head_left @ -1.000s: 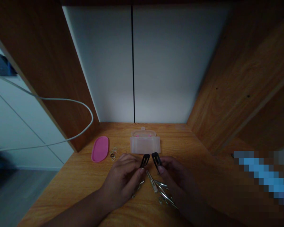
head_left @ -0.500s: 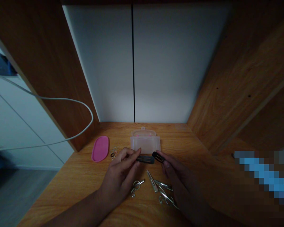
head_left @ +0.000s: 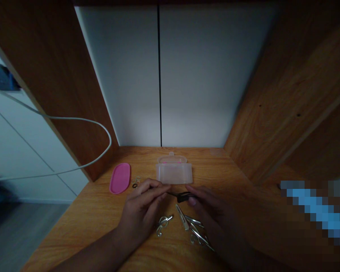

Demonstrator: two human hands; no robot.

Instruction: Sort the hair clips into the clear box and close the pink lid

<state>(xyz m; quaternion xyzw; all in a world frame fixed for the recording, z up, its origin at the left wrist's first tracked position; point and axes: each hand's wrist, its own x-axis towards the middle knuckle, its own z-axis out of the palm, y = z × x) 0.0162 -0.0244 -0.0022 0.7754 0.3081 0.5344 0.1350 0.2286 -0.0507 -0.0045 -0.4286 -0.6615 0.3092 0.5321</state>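
One clear box (head_left: 173, 173) — one pink lid (head_left: 119, 178)

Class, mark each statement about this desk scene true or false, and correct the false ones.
1. Both hands, left hand and right hand, hold black hair clips between them. True.
2. The pink lid lies right of the clear box. False: it lies left of it.
3. Silver clips lie on the desk near the hands. True.
4. The clear box sits on the pink lid. False: they lie apart.
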